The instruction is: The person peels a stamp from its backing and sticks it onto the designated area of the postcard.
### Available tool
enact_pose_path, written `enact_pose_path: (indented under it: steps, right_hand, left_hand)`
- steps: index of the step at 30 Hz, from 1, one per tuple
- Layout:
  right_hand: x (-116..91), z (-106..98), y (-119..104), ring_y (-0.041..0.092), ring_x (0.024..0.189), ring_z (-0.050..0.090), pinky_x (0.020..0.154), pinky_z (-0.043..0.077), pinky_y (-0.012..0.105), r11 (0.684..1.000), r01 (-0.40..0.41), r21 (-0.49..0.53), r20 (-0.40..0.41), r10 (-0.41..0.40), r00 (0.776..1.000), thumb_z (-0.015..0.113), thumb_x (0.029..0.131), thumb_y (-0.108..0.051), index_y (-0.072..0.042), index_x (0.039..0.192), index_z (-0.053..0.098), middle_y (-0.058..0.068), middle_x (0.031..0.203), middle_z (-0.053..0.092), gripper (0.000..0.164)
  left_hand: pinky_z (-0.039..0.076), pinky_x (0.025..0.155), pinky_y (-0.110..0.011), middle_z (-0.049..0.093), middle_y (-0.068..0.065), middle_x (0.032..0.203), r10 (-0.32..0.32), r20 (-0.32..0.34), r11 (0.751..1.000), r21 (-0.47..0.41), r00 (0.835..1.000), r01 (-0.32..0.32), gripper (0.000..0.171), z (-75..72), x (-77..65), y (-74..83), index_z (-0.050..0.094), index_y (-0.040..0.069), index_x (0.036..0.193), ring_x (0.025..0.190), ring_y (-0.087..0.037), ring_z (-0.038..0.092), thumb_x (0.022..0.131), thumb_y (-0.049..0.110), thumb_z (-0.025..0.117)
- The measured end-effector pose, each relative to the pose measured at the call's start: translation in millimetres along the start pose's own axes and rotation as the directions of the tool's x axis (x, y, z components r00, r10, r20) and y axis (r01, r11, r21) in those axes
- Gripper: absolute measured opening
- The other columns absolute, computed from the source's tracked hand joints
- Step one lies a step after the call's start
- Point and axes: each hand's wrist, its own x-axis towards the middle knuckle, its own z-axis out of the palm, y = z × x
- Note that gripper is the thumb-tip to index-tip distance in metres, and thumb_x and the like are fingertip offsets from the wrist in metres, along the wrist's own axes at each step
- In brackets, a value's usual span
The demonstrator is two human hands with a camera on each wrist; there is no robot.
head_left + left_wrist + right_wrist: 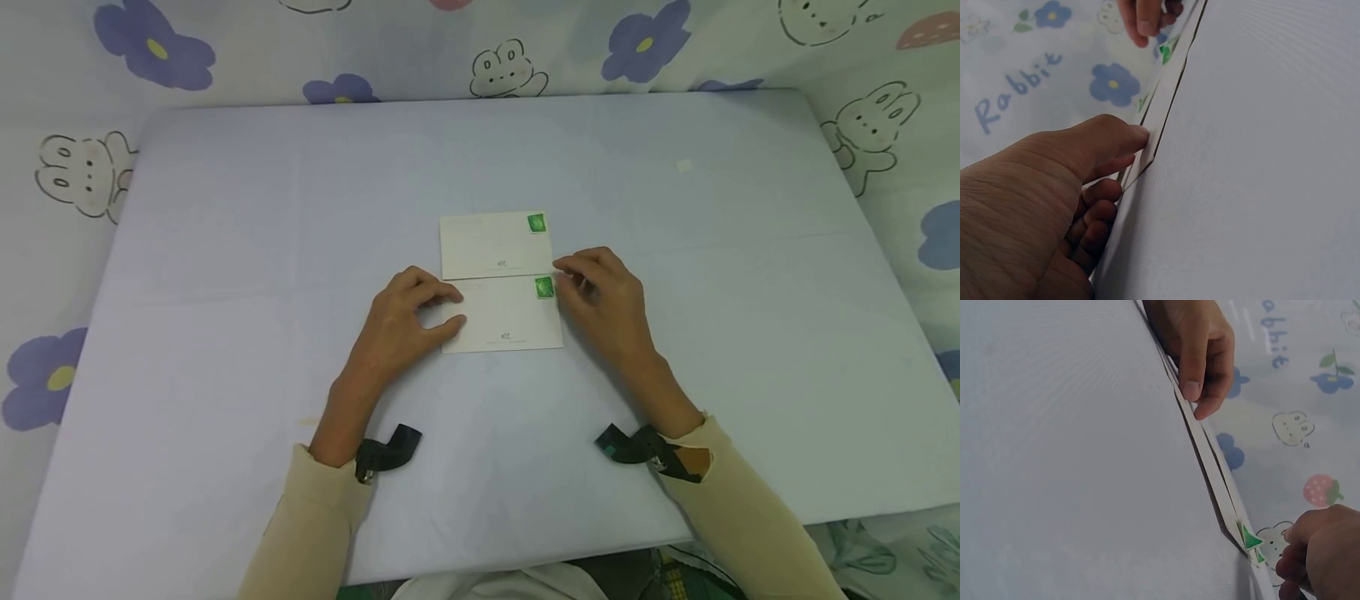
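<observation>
Two white envelopes lie flat on the table, one above the other in the head view. The far envelope [487, 242] and the near envelope [498, 317] each carry a green stamp in the upper right corner and a small grey mark low down. My left hand [405, 321] rests at the near envelope's left side, thumb and fingers spread apart, the thumb tip over its surface. Close by the envelopes' right edges is my right hand [607, 300], fingers loosely bent with nothing between them. In the right wrist view the green stamp [1250, 538] shows beside that hand.
A white cloth covers the table [225, 350]. Around it hangs a patterned cloth [247, 50] with flowers and rabbits. A small pale patch [684, 166] lies at the far right. Black straps [387, 448] circle both wrists over beige sleeves.
</observation>
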Motion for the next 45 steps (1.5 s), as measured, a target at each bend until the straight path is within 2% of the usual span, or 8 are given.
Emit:
enact_pose_path:
  steps: [3,6,10,16,24,33,45]
  right_hand:
    - [0.5,-0.9,-0.6,0.018,0.095,0.06,0.075,0.047,0.025,0.998,0.057,0.034,-0.009,-0.057,0.998,0.071,0.09,0.003,-0.003,0.108,0.076,0.008,0.108,0.066,0.019]
    - [0.5,-1.6,-1.9,0.019,0.103,0.058,0.08,0.046,0.024,0.996,0.081,0.032,0.013,-0.081,0.997,0.072,0.09,0.003,-0.005,0.108,0.077,0.006,0.109,0.067,0.021]
    - [0.1,-1.2,-2.3,0.02,0.107,0.055,0.087,0.047,0.025,0.996,0.092,0.009,0.064,-0.092,0.994,0.074,0.088,0.003,-0.005,0.108,0.078,0.005,0.11,0.067,0.021]
    - [-0.8,2.2,2.7,0.022,0.107,0.054,0.087,0.046,0.027,0.996,0.089,-0.004,0.126,-0.087,0.988,0.076,0.086,0.002,-0.003,0.107,0.077,0.005,0.111,0.066,0.022]
    - [-0.6,2.3,2.4,0.022,0.107,0.054,0.086,0.047,0.027,0.992,0.12,-0.029,0.111,-0.116,0.987,0.078,0.086,0.0,-0.003,0.105,0.078,0.006,0.11,0.066,0.019]
    - [0.1,3.3,4.9,0.026,0.103,0.054,0.083,0.048,0.031,0.987,0.153,-0.046,0.151,-0.145,0.978,0.079,0.085,0.0,-0.003,0.104,0.078,0.009,0.11,0.066,0.019]
    - [0.4,3.3,2.4,0.025,0.105,0.054,0.084,0.047,0.03,0.987,0.145,-0.062,0.124,-0.137,0.983,0.079,0.085,-0.001,-0.003,0.102,0.078,0.008,0.11,0.066,0.018]
  left_hand:
    - [0.045,0.082,-0.032,0.058,-0.004,0.101,-0.003,0.002,1.0,-0.002,1.0,0.003,0.022,-0.3,-0.5,-0.2,0.075,0.008,0.101,0.091,-0.018,0.054,0.081,0.009,0.083]
    - [0.045,0.082,-0.032,0.058,-0.004,0.101,-0.003,0.002,1.0,-0.004,1.0,0.003,0.021,-0.6,-0.8,-0.6,0.075,0.008,0.101,0.092,-0.018,0.054,0.081,0.009,0.083]
    - [0.045,0.082,-0.032,0.058,-0.004,0.101,-0.004,0.005,1.0,-0.005,1.0,0.004,0.021,-0.6,-0.9,-0.8,0.075,0.008,0.101,0.092,-0.018,0.054,0.081,0.009,0.083]
    - [0.045,0.082,-0.032,0.058,-0.004,0.1,-0.01,0.011,1.0,0.0,1.0,0.01,0.022,-0.1,0.0,-0.7,0.075,0.009,0.102,0.092,-0.018,0.053,0.082,0.01,0.083]
    - [0.045,0.082,-0.033,0.058,-0.004,0.1,-0.003,0.003,1.0,-0.002,1.0,0.003,0.022,0.8,-0.2,-1.6,0.075,0.008,0.102,0.092,-0.018,0.054,0.081,0.009,0.083]
    - [0.045,0.082,-0.033,0.058,-0.003,0.1,-0.004,0.006,1.0,-0.006,1.0,0.004,0.022,-0.8,0.4,-1.3,0.075,0.009,0.102,0.092,-0.018,0.053,0.082,0.01,0.083]
    - [0.045,0.083,-0.033,0.058,-0.003,0.101,-0.021,0.013,1.0,0.0,1.0,0.021,0.022,-1.2,-0.2,0.2,0.074,0.009,0.102,0.093,-0.018,0.053,0.082,0.01,0.083]
